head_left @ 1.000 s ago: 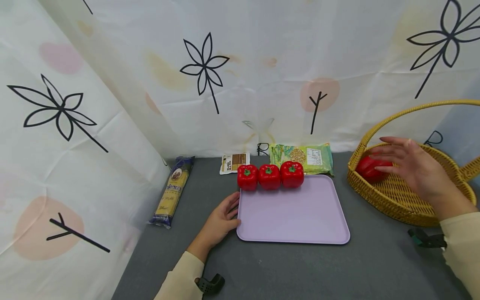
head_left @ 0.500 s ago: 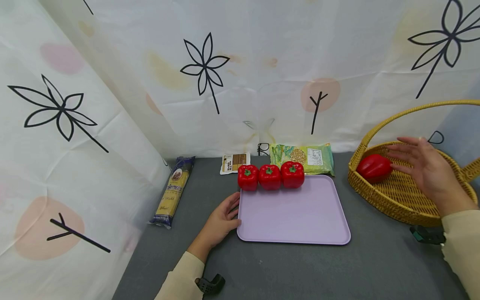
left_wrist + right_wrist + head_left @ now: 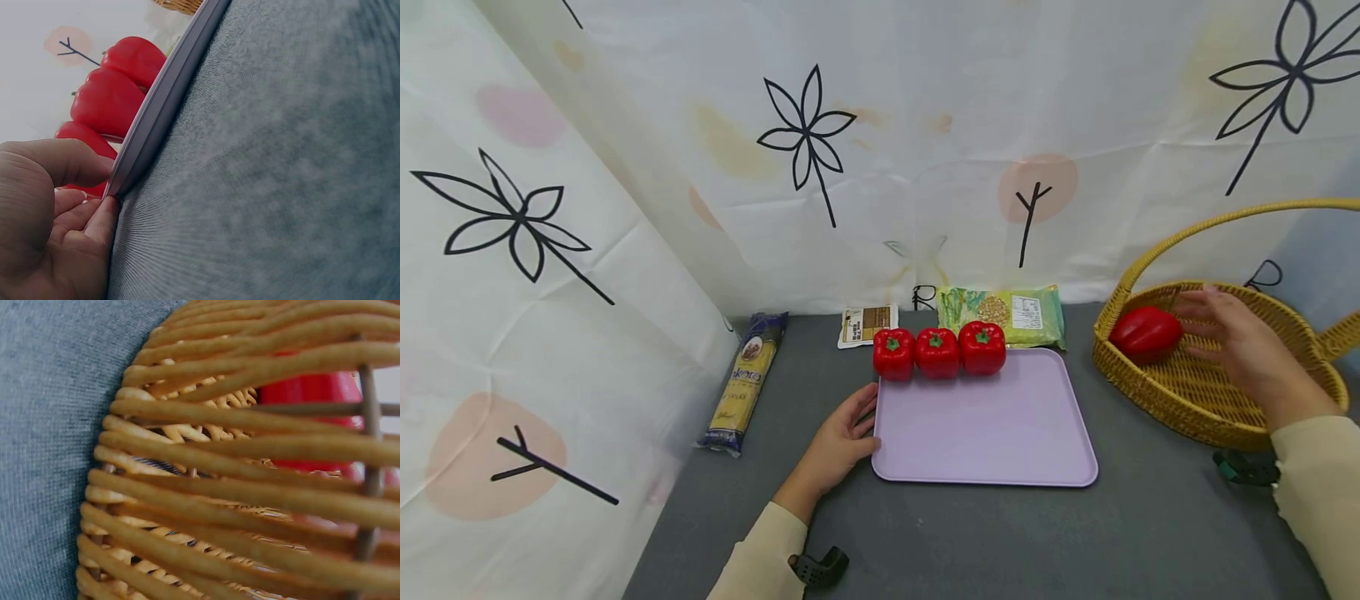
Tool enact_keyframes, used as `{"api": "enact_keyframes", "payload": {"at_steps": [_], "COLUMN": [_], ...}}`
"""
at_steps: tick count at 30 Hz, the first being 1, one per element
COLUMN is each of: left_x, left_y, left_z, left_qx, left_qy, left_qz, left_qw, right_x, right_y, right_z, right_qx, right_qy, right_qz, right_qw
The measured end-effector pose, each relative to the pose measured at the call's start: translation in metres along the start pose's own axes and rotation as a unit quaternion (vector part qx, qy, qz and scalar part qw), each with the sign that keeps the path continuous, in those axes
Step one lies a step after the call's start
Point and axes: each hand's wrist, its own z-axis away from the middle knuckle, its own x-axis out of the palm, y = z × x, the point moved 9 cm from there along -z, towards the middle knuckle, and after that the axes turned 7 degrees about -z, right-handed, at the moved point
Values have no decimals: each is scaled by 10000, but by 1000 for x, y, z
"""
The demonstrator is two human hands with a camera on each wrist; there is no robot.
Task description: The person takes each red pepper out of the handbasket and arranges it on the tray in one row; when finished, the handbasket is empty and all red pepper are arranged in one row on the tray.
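My left hand (image 3: 838,442) touches the left edge of a lilac tray (image 3: 977,433), thumb and fingertips against the rim (image 3: 147,115) in the left wrist view. Three red bell peppers (image 3: 938,353) stand in a row along the tray's back left. On the right, my right hand (image 3: 1247,350) is over a yellow wicker basket (image 3: 1195,417), fingers loosely extended. Just left of these fingertips lies a red bell pepper (image 3: 1145,335) on its side in the basket; contact cannot be told. The weave (image 3: 219,487) mostly hides that hand in the right wrist view.
A green packet (image 3: 1037,312) and a small brown-and-white packet (image 3: 867,325) lie behind the peppers. To the left is a pasta packet (image 3: 747,383). The basket's tall handle (image 3: 1210,225) arches over it. A patterned cloth (image 3: 925,150) hangs at the back and left.
My right hand has shifted right from in front of the pepper in the basket, uncovering it, then slightly back left. The left hand and tray have stayed put.
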Motion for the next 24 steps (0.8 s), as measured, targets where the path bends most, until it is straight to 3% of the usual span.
{"api": "enact_keyframes", "payload": {"at_steps": [4,10,15,24], "left_x": [-1,0,0,0], "left_y": [-1,1,3,3], "left_z": [0,1,1,1], "left_qx": [-49,-42,-32,-37], "left_qy": [21,43,48,60], "left_qz": [12,6,-14,-28], "left_qw": [10000,10000,10000,10000], "right_x": [3,11,15,15], "right_y": [11,17,22,28], "right_z": [-3,-4,-2,-1], "right_qx": [476,830,885,917], "right_qy": [-220,-582,-896,-1119], "right_qz": [1001,1765,2359,3096], "right_qw": [9936,9791,9636,9398]}}
